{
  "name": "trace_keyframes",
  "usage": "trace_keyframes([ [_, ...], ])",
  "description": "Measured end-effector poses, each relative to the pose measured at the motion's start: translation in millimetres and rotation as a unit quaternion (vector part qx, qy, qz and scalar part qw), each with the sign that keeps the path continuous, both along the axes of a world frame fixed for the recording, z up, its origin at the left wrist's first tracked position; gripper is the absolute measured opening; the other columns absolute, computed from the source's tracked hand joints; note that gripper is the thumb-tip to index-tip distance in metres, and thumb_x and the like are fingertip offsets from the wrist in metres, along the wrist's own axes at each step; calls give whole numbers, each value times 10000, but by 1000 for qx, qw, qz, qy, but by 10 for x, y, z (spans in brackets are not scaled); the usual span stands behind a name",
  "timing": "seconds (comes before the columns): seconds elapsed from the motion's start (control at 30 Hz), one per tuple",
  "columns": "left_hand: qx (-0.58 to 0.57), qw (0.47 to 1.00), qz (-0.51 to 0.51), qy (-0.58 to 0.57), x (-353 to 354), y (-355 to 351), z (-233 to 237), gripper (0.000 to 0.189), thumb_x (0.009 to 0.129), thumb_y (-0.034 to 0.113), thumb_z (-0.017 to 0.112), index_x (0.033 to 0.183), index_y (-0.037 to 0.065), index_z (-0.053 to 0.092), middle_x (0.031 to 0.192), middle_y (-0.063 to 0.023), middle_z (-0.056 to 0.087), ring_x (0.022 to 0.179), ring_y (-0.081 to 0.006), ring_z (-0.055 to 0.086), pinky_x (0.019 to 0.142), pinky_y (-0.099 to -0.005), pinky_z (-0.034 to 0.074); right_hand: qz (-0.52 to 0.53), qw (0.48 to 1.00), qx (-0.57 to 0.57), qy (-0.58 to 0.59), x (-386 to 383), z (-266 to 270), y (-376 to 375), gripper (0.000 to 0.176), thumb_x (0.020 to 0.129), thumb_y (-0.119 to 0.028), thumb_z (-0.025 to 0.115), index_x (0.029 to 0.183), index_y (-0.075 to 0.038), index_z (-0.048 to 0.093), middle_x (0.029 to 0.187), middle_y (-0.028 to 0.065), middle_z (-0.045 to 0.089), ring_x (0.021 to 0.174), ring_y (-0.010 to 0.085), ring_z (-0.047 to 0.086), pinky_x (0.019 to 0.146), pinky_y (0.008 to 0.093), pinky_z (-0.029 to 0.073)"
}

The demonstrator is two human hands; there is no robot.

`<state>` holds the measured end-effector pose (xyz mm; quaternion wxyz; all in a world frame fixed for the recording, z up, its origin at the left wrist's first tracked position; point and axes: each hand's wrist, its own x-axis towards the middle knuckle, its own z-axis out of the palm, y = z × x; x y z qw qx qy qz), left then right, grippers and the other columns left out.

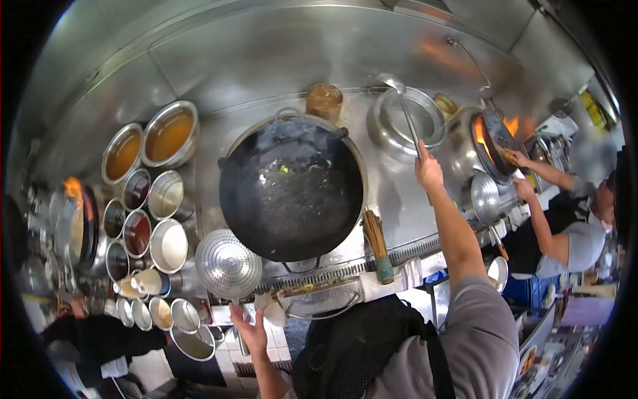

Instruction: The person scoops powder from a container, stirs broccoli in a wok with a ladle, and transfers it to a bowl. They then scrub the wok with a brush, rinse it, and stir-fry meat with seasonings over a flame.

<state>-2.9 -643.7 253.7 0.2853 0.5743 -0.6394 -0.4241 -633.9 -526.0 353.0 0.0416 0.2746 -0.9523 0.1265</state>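
My right hand (429, 173) is wrapped round the handle of a metal ladle (392, 82), whose bowl is raised over the edge of a steel pot (417, 120). With its fingers spread, my left hand (251, 334) is just beside the handle of a perforated strainer (229, 265); no grip on it shows. The strainer's bowl overlaps the lower left edge of a large black wok (292, 219). Inside the wok are a wet sheen, small food scraps and a bit of green, with faint steam above. A bamboo brush (376, 245) lies to the wok's lower right.
Metal containers of sauces and powders, among them a bowl of amber liquid (170, 136), crowd the left. A brown container (323, 102) stands behind the wok. A co-worker (551, 233) at right handles a pan over flames; another person (100, 339) is at lower left.
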Motion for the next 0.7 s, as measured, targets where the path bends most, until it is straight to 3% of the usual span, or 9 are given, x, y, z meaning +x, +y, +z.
trace_keyframes([
  [0.13, -65, 994, -59, 63, -418, -517, 376, 725, 870, 62, 687, 1486, 50, 305, 1381, -181, 423, 1264, -303, 458, 975, -444, 458, -106, 993, 33, -50, -304, 65, 314, 573, 914, -156, 530, 1458, -185, 351, 1141, 261, 624, 1043, 456, 609, 904, 543, 486],
  [0.23, -126, 985, -113, 39, -1031, -808, 902, 645, 872, 53, 680, 1441, 40, 378, 1364, -170, 448, 1242, -288, 483, 972, -414, 466, -121, 992, 14, -37, -656, -230, 425, 322, 902, -155, 545, 1206, -51, 560, 945, 219, 674, 857, 391, 679, 763, 492, 549],
  [0.27, -143, 979, -139, 47, -1236, -862, 1082, 599, 870, 47, 678, 1408, 36, 414, 1354, -163, 459, 1231, -280, 493, 970, -400, 471, -131, 953, -151, -228, -726, -226, 401, 182, 904, -163, 550, 1024, -31, 583, 819, 180, 657, 724, 328, 666, 648, 445, 542],
  [0.3, -163, 971, -163, 56, -1429, -899, 1225, 554, 869, 42, 677, 1374, 31, 451, 1344, -157, 470, 1220, -272, 502, 968, -386, 475, -127, 852, -310, -402, -783, -184, 402, 181, 905, -171, 555, 842, -10, 606, 692, 141, 640, 590, 264, 652, 534, 398, 534],
  [0.33, -172, 969, -167, 58, -1602, -890, 1333, 554, 869, 42, 677, 1374, 31, 451, 1344, -157, 470, 1220, -272, 502, 968, -386, 475, -125, 851, -318, -400, -777, -136, 462, 181, 905, -171, 555, 842, -10, 606, 692, 141, 640, 590, 264, 652, 534, 398, 534],
  [0.4, -182, 950, -220, 127, -1922, -832, 1529, 488, 864, 40, 682, 1315, 24, 497, 1318, -145, 491, 1209, -262, 508, 958, -372, 486, -114, 632, -529, -555, -646, -83, 621, 265, 891, -150, 593, 645, -54, 561, 516, 58, 511, 421, 139, 497, 391, 294, 420],
  [0.57, -120, 926, -320, 163, -2734, -897, 1511, 349, 888, 75, 679, 1214, 6, 574, 1243, -123, 549, 1115, -223, 566, 897, -346, 519, -76, 551, -603, -572, 146, 463, 1148, 67, 889, -74, 606, 921, -26, 571, 599, 50, 521, 412, 102, 444, 369, 254, 370],
  [0.63, -95, 924, -324, 179, -3164, -1046, 1298, 331, 891, 97, 687, 1192, 5, 585, 1216, -121, 565, 1076, -201, 585, 855, -330, 535, -59, 525, -624, -575, 479, 873, 1221, 167, 893, -60, 609, 1043, -5, 560, 631, 49, 527, 406, 94, 426, 356, 244, 351],
  [0.7, -90, 923, -330, 178, -3604, -1216, 966, 329, 882, 128, 702, 1165, 4, 588, 1137, -115, 593, 1010, -190, 613, 814, -316, 551, -73, 583, -571, -573, 773, 1259, 1303, 362, 917, -73, 597, 1241, 18, 464, 688, 60, 549, 411, 87, 436, 346, 235, 343],
])
